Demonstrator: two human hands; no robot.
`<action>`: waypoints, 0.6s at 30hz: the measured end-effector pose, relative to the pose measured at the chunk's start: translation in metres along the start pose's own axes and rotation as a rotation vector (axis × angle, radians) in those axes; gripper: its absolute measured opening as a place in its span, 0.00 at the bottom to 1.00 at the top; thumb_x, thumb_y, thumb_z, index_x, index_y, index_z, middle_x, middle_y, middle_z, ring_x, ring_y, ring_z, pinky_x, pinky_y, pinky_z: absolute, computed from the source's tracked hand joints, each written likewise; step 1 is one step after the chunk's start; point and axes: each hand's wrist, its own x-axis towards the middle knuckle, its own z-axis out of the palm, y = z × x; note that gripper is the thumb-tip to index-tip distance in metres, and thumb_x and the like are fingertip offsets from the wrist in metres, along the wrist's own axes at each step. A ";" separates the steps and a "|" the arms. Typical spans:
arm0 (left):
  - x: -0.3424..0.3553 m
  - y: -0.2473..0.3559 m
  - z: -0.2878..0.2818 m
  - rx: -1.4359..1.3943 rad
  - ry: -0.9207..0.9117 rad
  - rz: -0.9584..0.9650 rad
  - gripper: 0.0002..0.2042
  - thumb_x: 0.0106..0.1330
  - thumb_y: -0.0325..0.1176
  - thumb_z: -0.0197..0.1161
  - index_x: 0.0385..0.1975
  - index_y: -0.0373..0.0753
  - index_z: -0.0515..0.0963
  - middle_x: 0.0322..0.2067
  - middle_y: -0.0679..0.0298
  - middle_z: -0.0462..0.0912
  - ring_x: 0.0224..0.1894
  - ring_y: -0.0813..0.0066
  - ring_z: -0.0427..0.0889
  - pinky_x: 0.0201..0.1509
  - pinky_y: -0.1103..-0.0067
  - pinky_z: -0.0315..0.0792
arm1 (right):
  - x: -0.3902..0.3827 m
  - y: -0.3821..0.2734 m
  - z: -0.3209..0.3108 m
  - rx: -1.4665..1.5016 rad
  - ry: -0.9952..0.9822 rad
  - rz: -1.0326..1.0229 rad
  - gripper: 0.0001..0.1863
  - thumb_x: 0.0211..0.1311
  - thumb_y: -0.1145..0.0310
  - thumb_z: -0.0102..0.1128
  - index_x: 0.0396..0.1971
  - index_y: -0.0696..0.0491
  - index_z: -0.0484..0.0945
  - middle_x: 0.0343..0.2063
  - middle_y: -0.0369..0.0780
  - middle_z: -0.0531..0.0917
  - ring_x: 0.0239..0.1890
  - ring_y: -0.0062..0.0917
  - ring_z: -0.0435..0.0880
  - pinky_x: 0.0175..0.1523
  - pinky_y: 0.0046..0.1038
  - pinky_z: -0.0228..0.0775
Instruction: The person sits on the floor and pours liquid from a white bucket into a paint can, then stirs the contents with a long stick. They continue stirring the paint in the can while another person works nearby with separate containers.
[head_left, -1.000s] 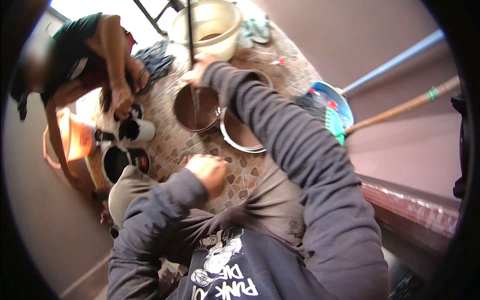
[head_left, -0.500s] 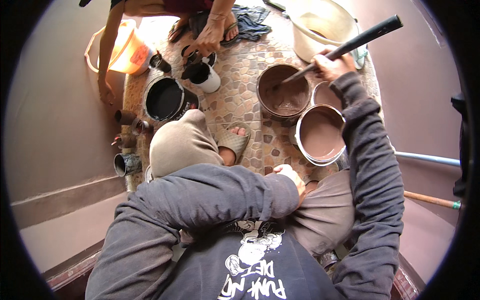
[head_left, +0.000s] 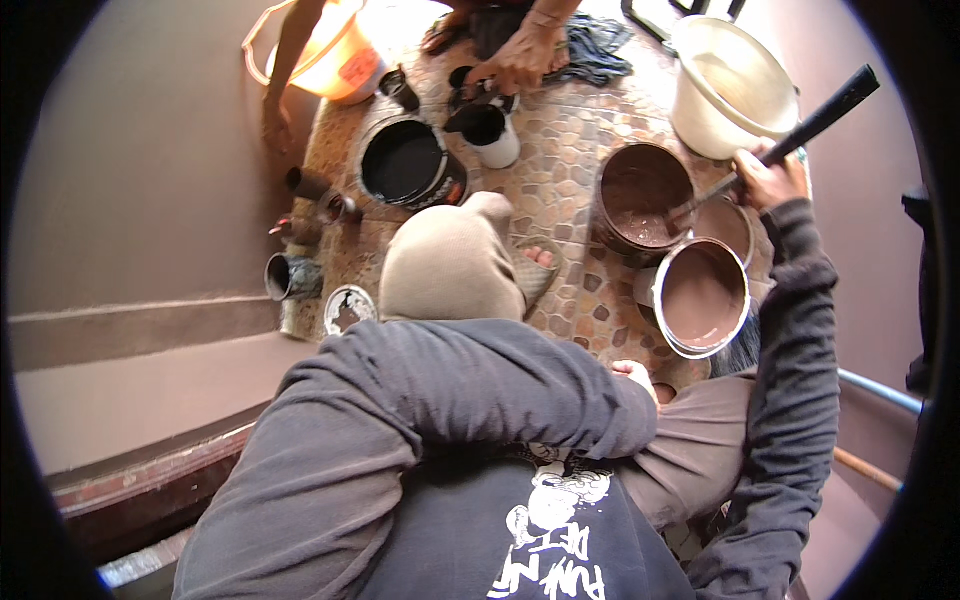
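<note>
Looks like mid-stir on the brown paint (head_left: 645, 218) — at least going by the long stirring stick (head_left: 828, 116) angled down into the far brown bucket (head_left: 599, 192), tip over by the right inner side. Got that stick grasped in the right hand (head_left: 775, 182), partway down its length. Can't tell about the left hand (head_left: 635, 376) — barely poking out of the grey sleeve (head_left: 500, 385), so maybe curled, maybe not. To locate the paint bucket: on the stone-patterned floor (head_left: 572, 205), left of and beyond the near pail (head_left: 656, 292) of brown, short of the cream tub (head_left: 698, 112).

For the next move, would probably call for a firm hold and a slow sweep along wall and bottom, without clipping the near pail.

Over on the left, also worth noting: a black-paint bucket (head_left: 450, 182), a white cup (head_left: 505, 155) and a co-worker's hand (head_left: 525, 62) just beyond.
</note>
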 end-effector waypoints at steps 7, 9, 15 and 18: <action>0.036 0.014 0.014 0.084 0.073 0.037 0.17 0.57 0.42 0.57 0.45 0.44 0.77 0.40 0.59 0.80 0.40 0.52 0.78 0.38 0.46 0.65 | 0.005 0.023 0.011 0.510 -0.189 0.110 0.05 0.59 0.72 0.55 0.27 0.57 0.74 0.21 0.36 0.77 0.18 0.18 0.74 0.21 0.17 0.66; 0.043 0.019 0.011 0.086 0.068 0.070 0.17 0.58 0.40 0.56 0.45 0.42 0.77 0.40 0.57 0.80 0.39 0.50 0.78 0.37 0.46 0.66 | 0.007 0.022 0.005 0.304 0.009 0.088 0.05 0.60 0.72 0.54 0.25 0.56 0.74 0.20 0.36 0.76 0.18 0.19 0.74 0.21 0.16 0.66; 0.059 0.025 0.007 0.145 -0.108 -0.027 0.15 0.59 0.40 0.54 0.44 0.42 0.77 0.40 0.58 0.80 0.40 0.53 0.78 0.37 0.48 0.67 | 0.007 0.041 -0.006 0.341 -0.232 0.181 0.07 0.59 0.69 0.55 0.26 0.56 0.70 0.19 0.37 0.75 0.18 0.22 0.78 0.24 0.24 0.76; 0.053 0.025 0.008 0.113 -0.072 -0.031 0.15 0.59 0.40 0.54 0.44 0.42 0.77 0.40 0.59 0.80 0.40 0.54 0.78 0.37 0.48 0.67 | 0.012 0.049 -0.002 0.472 -0.216 0.061 0.06 0.61 0.71 0.54 0.29 0.58 0.72 0.20 0.38 0.76 0.19 0.20 0.76 0.25 0.21 0.74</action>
